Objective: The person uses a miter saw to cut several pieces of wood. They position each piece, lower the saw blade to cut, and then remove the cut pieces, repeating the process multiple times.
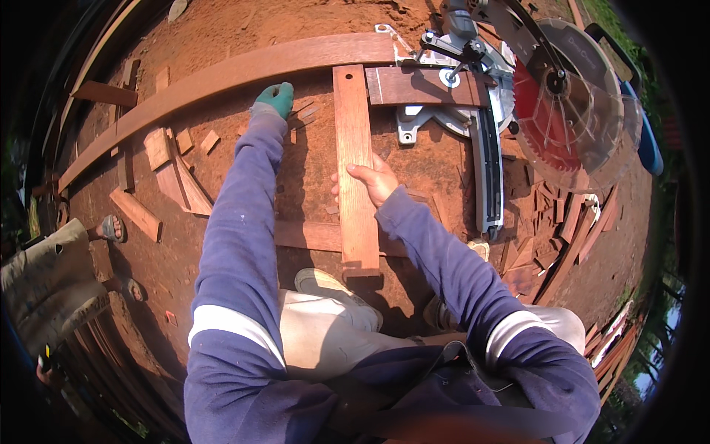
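Observation:
My right hand (pixel 376 182), bare, grips a flat reddish wooden board (pixel 353 126) by its edge, thumb on top and fingers underneath. The board points away from me and has a dark round hole near its far end. My left hand (pixel 275 99), in a green glove, is curled closed beside the near edge of a long wooden plank (pixel 244 65); nothing shows in it. To the right of the held board, a short dark wooden piece (pixel 421 86) lies on the base of a miter saw (pixel 473 81). The saw's round blade (pixel 547 126) sits behind a clear guard.
Wood offcuts (pixel 562 222) lie heaped right of the saw, and more blocks (pixel 157 148) lie to the left. A crosswise plank (pixel 307 235) is in front of my shoes. At the left edge stands another person in sandals (pixel 112 228). Reddish soil (pixel 318 22) covers the ground.

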Motion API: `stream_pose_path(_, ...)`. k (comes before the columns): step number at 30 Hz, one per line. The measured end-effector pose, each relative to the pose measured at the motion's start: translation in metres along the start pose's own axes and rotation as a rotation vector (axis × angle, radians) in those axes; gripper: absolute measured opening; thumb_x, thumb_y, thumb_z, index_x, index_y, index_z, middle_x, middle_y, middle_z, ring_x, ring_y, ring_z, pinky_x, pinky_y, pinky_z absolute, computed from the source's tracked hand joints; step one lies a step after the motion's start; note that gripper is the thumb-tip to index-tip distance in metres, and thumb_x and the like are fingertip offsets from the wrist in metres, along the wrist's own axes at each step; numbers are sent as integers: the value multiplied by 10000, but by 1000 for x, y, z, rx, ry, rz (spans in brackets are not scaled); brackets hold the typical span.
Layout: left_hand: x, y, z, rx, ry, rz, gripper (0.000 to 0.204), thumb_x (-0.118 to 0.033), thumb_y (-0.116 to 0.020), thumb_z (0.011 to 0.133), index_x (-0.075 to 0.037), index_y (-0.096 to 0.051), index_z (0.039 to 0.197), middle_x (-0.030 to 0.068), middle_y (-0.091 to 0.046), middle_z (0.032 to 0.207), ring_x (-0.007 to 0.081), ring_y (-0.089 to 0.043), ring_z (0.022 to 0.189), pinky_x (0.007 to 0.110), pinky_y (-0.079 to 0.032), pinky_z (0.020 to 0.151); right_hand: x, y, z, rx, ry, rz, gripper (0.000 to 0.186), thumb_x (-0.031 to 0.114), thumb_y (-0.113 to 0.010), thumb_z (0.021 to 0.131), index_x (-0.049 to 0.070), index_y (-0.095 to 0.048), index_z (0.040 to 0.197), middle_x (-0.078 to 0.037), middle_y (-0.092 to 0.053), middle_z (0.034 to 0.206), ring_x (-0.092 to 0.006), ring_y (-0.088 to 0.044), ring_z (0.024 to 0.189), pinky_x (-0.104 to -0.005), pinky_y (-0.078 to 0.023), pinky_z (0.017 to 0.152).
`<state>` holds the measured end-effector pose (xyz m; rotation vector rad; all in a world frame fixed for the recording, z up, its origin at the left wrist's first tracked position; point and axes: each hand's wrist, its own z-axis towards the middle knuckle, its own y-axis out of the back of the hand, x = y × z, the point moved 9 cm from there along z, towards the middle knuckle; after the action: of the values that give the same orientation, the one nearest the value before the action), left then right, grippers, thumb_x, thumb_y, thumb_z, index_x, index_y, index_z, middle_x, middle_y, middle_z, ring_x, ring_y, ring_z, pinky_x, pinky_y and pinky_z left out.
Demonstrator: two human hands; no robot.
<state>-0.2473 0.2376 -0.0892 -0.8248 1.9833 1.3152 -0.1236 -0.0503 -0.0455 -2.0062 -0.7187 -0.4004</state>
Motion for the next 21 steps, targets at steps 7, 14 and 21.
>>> stream_pose_path(7, -60, 22, -32, -206, -238, -8, 597, -436, -700, 917, 6, -647, 1314, 216, -713, 1215, 308, -696, 1102, 402, -517, 995, -53, 40, -22, 124, -269, -833, 463, 75, -624, 951, -5, -493, 1388, -189, -703, 996, -298, -717, 876, -397, -584, 778)
stream_pose_path(14, -142, -82, -95, 163, -827, 438, 966, -510, -811, 792, 9, -423, 1508, 266, -458, 1538, 403, -478, 1408, 455, -400, 1174, 33, 107, -138, -26, -196, -1294, 557, 264, -647, 873, 43, -562, 1378, -282, -687, 1124, -407, -678, 1058, -457, -519, 895)
stream_pose_path(21, -178, -158, -104, 202, -780, 904, 1151, -645, -850, 678, -106, -366, 1572, 167, -384, 1620, 345, -389, 1480, 439, -318, 1230, 82, 199, -203, -469, -287, -918, 415, 196, -526, 907, -8, -591, 1262, -97, -621, 827, -211, -626, 741, -374, -527, 671)
